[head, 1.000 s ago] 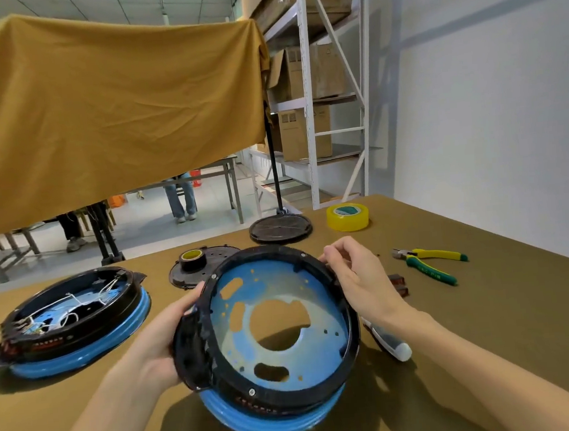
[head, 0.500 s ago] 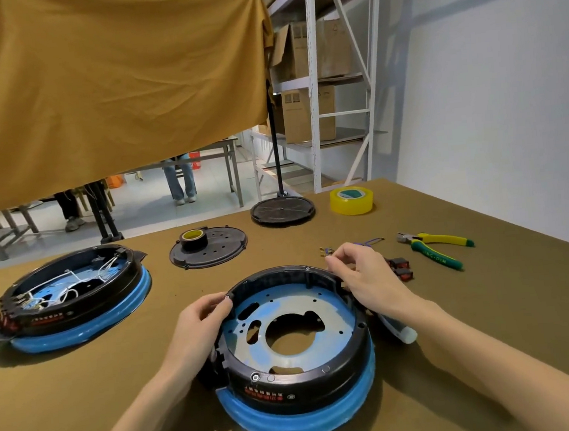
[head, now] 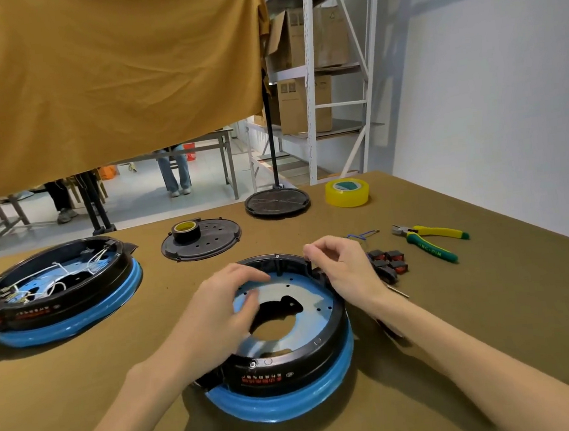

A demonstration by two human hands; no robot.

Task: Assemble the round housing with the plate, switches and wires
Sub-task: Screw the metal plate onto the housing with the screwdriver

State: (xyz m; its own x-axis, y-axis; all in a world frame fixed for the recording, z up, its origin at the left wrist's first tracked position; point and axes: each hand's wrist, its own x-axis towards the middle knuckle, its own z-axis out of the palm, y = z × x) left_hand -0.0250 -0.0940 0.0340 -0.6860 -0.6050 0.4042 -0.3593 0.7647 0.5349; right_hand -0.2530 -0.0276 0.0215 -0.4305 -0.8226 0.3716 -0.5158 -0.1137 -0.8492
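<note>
The round black housing [head: 289,369] with a blue ring underneath lies flat on the table in front of me. A blue-grey metal plate [head: 304,299] with a centre hole sits inside it. My left hand [head: 215,310] reaches into the housing from the left, its fingertips and thumb touching the plate. My right hand [head: 346,271] rests at the far right rim with fingers loosely curled and nothing visible in them. Several black and red switches [head: 388,261] lie just right of that hand, with thin blue wires [head: 364,235] behind them.
A second housing [head: 59,290] with white wires inside sits at the left. A black cover [head: 209,242] carrying a small tape roll [head: 185,231], a stand base [head: 276,202] and yellow tape [head: 347,192] lie farther back. Pliers [head: 429,240] lie at the right; a screwdriver tip [head: 398,290] shows by my right wrist.
The housing went from tilted up in both hands to lying flat on the table. My left hand moved from the left rim onto the plate; my right hand's fingers lifted off the rim.
</note>
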